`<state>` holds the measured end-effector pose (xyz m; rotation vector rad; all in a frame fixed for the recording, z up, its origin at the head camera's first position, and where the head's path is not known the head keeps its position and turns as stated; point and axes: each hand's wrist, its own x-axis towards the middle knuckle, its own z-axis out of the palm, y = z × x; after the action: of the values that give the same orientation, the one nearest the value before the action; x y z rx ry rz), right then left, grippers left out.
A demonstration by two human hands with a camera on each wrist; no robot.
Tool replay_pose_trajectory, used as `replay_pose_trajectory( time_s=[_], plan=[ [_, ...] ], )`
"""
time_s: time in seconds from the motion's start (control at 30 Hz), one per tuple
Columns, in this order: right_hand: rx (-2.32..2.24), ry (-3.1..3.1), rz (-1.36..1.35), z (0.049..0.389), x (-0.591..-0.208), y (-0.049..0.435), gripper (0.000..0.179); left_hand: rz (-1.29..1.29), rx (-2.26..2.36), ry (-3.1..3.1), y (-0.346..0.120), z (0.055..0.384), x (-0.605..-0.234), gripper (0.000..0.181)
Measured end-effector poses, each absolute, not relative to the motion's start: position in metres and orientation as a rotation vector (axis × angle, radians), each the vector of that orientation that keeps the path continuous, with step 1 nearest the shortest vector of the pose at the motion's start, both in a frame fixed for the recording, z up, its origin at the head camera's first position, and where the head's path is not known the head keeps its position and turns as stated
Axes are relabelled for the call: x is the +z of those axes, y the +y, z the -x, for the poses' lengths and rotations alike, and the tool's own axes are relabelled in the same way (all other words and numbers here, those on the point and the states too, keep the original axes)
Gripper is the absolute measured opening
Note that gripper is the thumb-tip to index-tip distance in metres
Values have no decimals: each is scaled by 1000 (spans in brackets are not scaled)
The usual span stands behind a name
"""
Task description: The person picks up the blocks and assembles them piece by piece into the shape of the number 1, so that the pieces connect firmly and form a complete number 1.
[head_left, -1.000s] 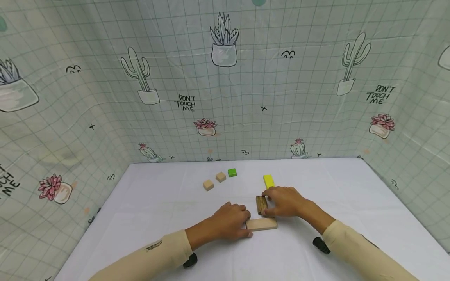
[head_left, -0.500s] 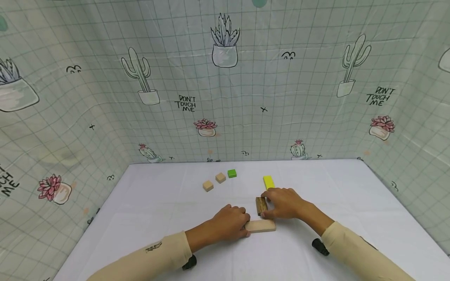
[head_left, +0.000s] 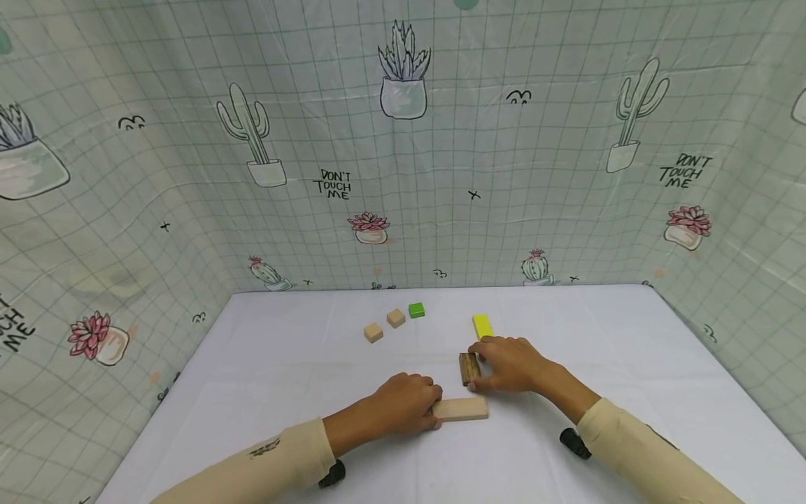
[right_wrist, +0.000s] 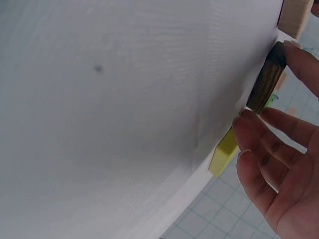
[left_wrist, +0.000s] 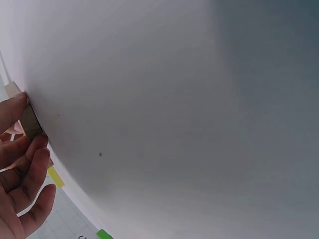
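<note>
My left hand pinches the left end of a pale wooden block, long and flat, lying on the white table. In the left wrist view, thumb and fingers close on the end of this block. My right hand holds a dark brown wood-grained block by its two ends, thumb at the near end and fingertips at the far one. The right wrist view shows the dark block between thumb and fingers. Just beyond the right fingers lies a yellow block, partly covered by them in the head view.
Toward the back left of the table sit two small pale wooden cubes, a nearer cube and a farther cube. Beside them is a small green block. A patterned cloth stands behind the table and along both sides.
My left hand has shifted slightly left and toward me, drawing the pale wooden block along. The right hand and the dark block stay in place.
</note>
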<state>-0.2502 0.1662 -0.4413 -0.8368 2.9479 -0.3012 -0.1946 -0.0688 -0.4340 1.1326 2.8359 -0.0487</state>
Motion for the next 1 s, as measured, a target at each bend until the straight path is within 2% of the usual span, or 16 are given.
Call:
replay_pose_trajectory(
  time_s=[1.0],
  plan=[
    [-407, 2879, 787, 251, -444, 163, 70, -910, 374, 2701, -98, 191, -433, 30]
  ],
)
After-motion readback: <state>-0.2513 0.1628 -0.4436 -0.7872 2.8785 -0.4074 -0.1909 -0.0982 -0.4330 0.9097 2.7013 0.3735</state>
